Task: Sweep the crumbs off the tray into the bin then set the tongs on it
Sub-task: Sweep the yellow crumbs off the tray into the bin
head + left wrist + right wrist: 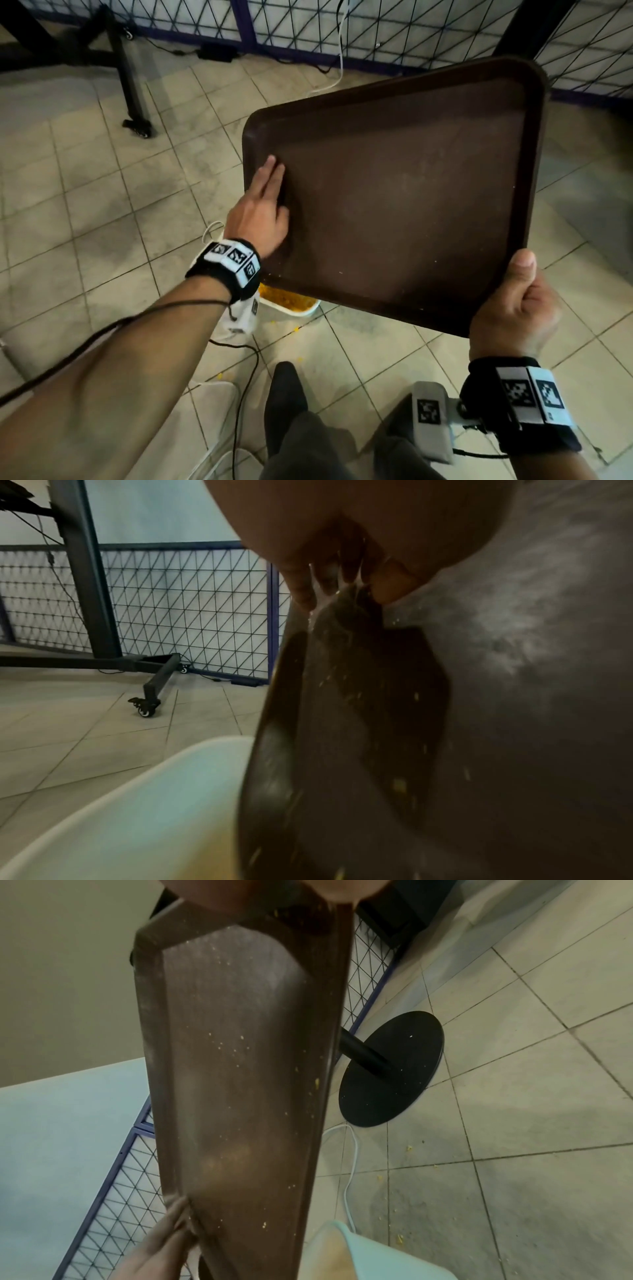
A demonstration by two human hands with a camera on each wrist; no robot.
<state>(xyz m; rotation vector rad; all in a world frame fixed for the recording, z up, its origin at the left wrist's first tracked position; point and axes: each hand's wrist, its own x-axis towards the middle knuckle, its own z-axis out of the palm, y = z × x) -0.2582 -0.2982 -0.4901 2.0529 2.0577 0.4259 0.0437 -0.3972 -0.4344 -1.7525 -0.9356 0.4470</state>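
A dark brown tray (404,192) is held tilted above the floor, its lower edge over a white bin (291,306) holding yellow crumbs. My right hand (517,308) grips the tray's near right corner, thumb on top. My left hand (263,202) lies with straight fingers flat on the tray's left side. In the left wrist view the fingers (308,588) touch the tray (342,723) above the bin's rim (137,804). A few pale specks still cling to the tray (240,1069) in the right wrist view. No tongs are in view.
Tiled floor with scattered yellow crumbs (399,1238) beside the bin. A wire mesh fence (376,31) runs along the back. A black wheeled stand leg (137,123) is at the left, a round black table base (390,1069) near the fence. Cables lie on the floor.
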